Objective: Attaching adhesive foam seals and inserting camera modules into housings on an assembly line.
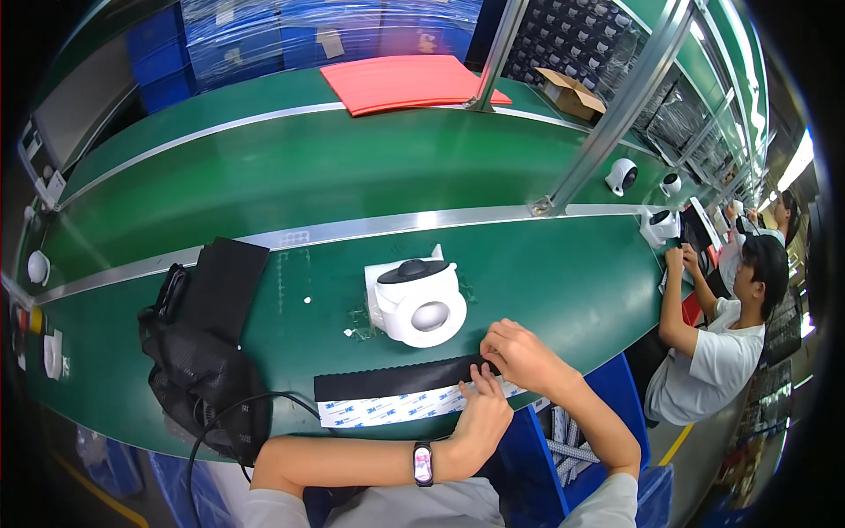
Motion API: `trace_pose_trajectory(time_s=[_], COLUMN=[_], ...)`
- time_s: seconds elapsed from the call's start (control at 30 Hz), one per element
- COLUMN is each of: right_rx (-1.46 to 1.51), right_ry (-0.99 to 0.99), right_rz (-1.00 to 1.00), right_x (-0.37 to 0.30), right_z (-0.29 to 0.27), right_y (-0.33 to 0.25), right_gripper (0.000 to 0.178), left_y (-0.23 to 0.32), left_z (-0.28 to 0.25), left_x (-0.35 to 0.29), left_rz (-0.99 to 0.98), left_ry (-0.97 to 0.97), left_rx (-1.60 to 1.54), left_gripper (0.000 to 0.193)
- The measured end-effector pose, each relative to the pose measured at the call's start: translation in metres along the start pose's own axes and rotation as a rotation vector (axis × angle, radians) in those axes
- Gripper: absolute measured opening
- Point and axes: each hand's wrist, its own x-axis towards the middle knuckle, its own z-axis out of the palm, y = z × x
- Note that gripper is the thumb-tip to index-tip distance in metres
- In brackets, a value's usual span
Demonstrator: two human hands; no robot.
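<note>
A long black strip with a scalloped far edge lies on the green bench in front of me. Along its near side runs a white backing paper with blue print. My right hand pinches the strip's right end, fingertips together. Against the same end, my left hand presses its fingertips, thumb hidden, and a black wristband sits on that arm. Just beyond the strip stands a white rounded device with a black top and a round opening, touched by neither hand.
Left of the strip lie a black mesh bag with a cable and a black flat sheet. Red foam sheets rest on the upper shelf. A blue bin stands below the bench edge. A co-worker sits at right.
</note>
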Motion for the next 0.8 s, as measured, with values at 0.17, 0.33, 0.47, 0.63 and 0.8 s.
trace_pose_trajectory(time_s=[0.17, 0.33, 0.47, 0.63, 0.8], right_rx=[0.005, 0.145, 0.282, 0.502, 0.558], right_ry=[0.019, 0.175, 0.416, 0.576, 0.612], right_rz=[0.014, 0.097, 0.116, 0.044, 0.032], right_x=[-0.001, 0.007, 0.016, 0.049, 0.077], right_z=[-0.006, -0.027, -0.048, -0.032, -0.007], right_y=[0.003, -0.005, -0.033, -0.072, -0.090], right_gripper=[0.009, 0.013, 0.019, 0.023, 0.021], left_y=[-0.002, -0.010, -0.053, -0.156, -0.214], left_z=[0.003, -0.003, -0.056, -0.114, -0.077], left_x=[0.009, 0.000, -0.026, -0.071, -0.057], left_rz=[0.006, 0.026, 0.095, -0.195, -0.364], left_ry=[0.005, -0.008, 0.082, 0.235, 0.325], left_rx=[-0.078, -0.111, -0.407, -0.625, -0.617], left_gripper=[0.061, 0.062, 0.044, 0.030, 0.026])
